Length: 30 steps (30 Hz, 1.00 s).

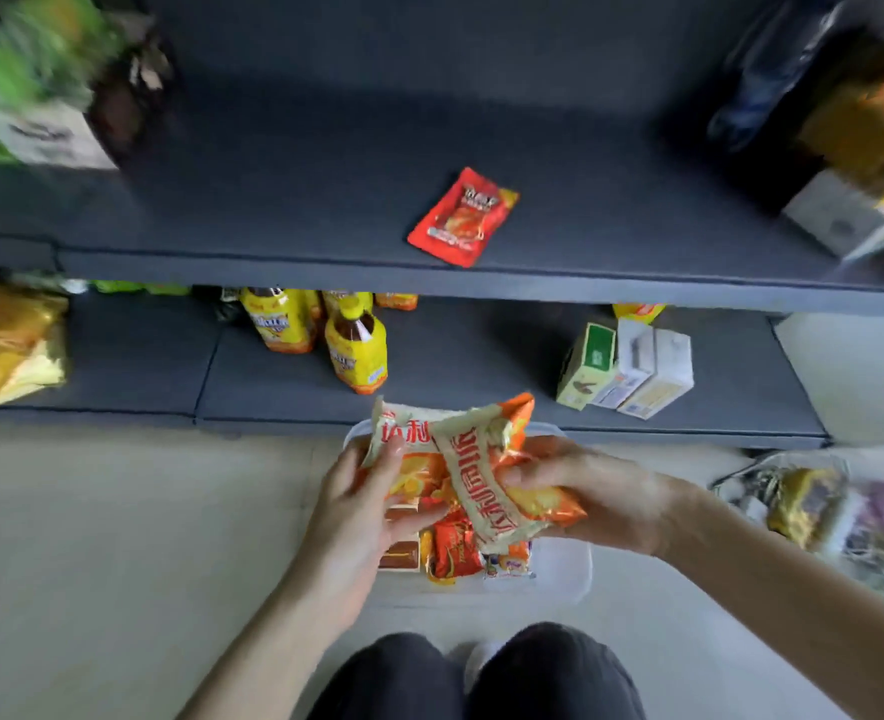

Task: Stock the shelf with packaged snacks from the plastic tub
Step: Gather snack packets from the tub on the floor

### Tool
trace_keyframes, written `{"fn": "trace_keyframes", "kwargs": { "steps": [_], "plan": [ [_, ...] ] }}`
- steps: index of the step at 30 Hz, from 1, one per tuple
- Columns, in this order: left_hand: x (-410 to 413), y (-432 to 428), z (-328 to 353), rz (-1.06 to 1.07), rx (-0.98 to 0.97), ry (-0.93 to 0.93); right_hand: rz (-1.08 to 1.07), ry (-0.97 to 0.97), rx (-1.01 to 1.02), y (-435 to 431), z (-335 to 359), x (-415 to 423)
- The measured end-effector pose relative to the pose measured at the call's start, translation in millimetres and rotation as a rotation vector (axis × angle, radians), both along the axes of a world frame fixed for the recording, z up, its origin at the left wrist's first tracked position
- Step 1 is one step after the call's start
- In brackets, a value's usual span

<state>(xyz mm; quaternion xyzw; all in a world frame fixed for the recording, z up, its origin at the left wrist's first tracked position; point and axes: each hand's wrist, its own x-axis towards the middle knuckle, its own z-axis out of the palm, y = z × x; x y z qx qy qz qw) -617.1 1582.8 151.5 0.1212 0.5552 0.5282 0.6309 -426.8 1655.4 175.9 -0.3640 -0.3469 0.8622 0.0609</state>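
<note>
Holding two orange-and-cream snack packs just above the plastic tub (pixel 564 574), one per hand, probably so both reach the shelf (pixel 273 265) in one trip: the left hand (pixel 367 496) pinches the left pack (pixel 403 449) at its side, the right hand (pixel 590 491) curls round the right pack (pixel 486 491). The tub, on the floor, holds more small packets (pixel 455 556); a red pouch (pixel 463 218) lies alone on the shelf

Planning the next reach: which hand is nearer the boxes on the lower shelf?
Right. The right hand is in front of the boxes; the left hand is farther left, near the bottle.
</note>
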Motion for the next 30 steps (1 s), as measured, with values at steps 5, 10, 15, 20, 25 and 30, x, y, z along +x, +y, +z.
{"fn": "trace_keyframes", "kwargs": {
  "steps": [5,10,15,20,25,30],
  "plan": [
    [-4,-18,155,0.072,0.031,-0.119,-0.167,-0.071,0.078,-21,156,-2],
    [-1,-32,297,0.077,0.073,-0.222,-0.404,0.002,0.065,-54,307,-8],
    [11,-28,408,0.066,0.118,-0.235,-0.743,0.094,0.09,-69,409,-6],
    [30,-26,486,0.066,0.195,-0.253,-1.025,0.215,0.089,-80,476,-18],
    [40,-24,525,0.007,0.284,-0.143,-1.142,0.203,0.133,-88,508,-21],
    [50,-11,533,-0.087,0.318,-0.03,-1.287,0.066,0.212,-82,514,-21]
  ]
}}
